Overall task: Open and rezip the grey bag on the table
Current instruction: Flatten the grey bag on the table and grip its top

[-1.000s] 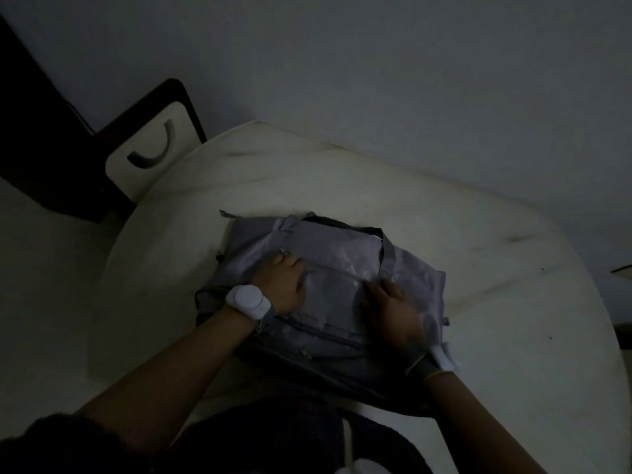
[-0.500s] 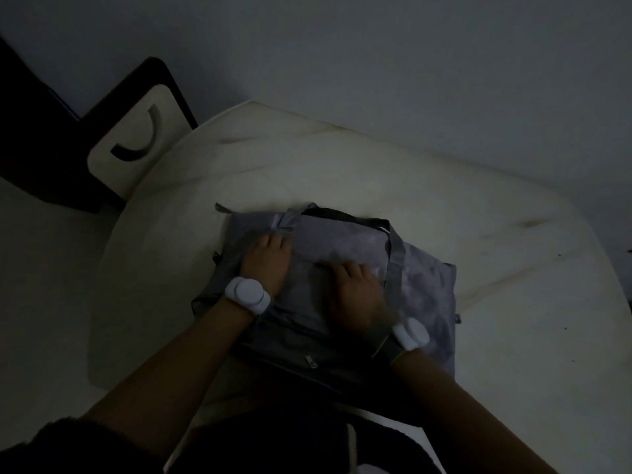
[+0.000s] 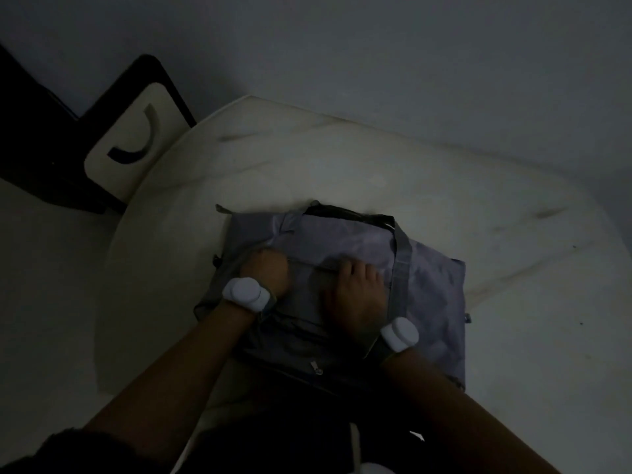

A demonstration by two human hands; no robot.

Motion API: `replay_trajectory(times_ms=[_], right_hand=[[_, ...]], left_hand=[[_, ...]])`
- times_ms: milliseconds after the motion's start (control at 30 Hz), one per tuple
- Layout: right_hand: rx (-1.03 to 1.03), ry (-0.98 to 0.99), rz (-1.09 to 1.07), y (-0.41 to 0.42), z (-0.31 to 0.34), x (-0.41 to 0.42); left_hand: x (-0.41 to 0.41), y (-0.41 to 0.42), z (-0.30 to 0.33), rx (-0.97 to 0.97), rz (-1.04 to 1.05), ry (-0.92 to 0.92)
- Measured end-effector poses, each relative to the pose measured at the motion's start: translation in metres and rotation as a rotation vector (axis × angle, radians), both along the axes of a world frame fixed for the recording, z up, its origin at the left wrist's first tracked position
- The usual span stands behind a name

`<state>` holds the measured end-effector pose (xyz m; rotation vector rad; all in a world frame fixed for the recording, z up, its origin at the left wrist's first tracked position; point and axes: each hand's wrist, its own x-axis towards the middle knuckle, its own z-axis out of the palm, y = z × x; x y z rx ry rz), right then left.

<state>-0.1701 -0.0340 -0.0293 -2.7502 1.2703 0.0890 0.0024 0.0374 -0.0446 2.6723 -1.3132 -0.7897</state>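
Note:
The grey bag (image 3: 432, 282) lies flat on the white round table (image 3: 307, 165), right in front of me. My left hand (image 3: 268, 272) is curled into a fist on the bag's left end, clutching the fabric beside a zipper line. My right hand (image 3: 355, 295) rests on the middle of the bag, with its fingertips pinched down on that same zipper line. The pull is hidden under the fingers. A grey carry strap (image 3: 402, 265) runs just to the right of my right hand. A second zipper pull (image 3: 316, 367) hangs on the bag's near side.
A dark chair with a pale seat (image 3: 126, 131) stands at the table's far left edge. A plain wall rises behind the table. The room is dim. Bare tabletop stretches to the right of the bag and beyond it.
My right hand has slid left along the zipper line, from the bag's right side to its middle. My left hand has stayed at the left end, now more tightly curled.

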Motion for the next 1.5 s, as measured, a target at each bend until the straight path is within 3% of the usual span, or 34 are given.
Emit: replay_trajectory(times_ms=[67,200,367,567,733,933,1133,1300,1400,1500], right_hand=[[0.011,0.007,-0.001,-0.003,0.002,-0.001],[0.066,0.038,-0.052,-0.013,0.004,-0.003],[0.216,0.069,-0.065,-0.022,0.004,-0.016],[0.134,0.062,-0.025,-0.023,0.010,-0.035],[0.043,0.051,-0.006,-0.022,0.008,-0.054],[0.090,0.057,0.086,-0.019,0.004,-0.070],[0.128,0.033,0.154,-0.014,0.015,-0.076],[0.051,-0.010,0.170,0.001,0.011,-0.067],[0.005,-0.050,0.140,0.018,0.011,-0.056],[-0.070,-0.051,0.075,0.026,0.009,-0.052]], left_hand=[[0.003,0.000,0.000,0.104,-0.008,0.084],[0.003,0.006,-0.004,-0.045,0.006,-0.101],[0.006,0.008,-0.003,-0.090,-0.085,-0.096],[-0.010,0.013,0.007,-0.177,-0.208,-0.218],[-0.070,-0.001,0.011,-0.281,-0.444,-0.157],[-0.080,0.005,0.010,-0.243,-0.500,-0.165],[-0.075,0.011,0.010,-0.217,-0.495,-0.058],[-0.081,0.019,0.026,-0.328,-0.482,-0.107],[-0.066,0.026,0.034,-0.373,-0.314,-0.042],[-0.034,0.034,0.033,-0.280,-0.116,-0.225]])
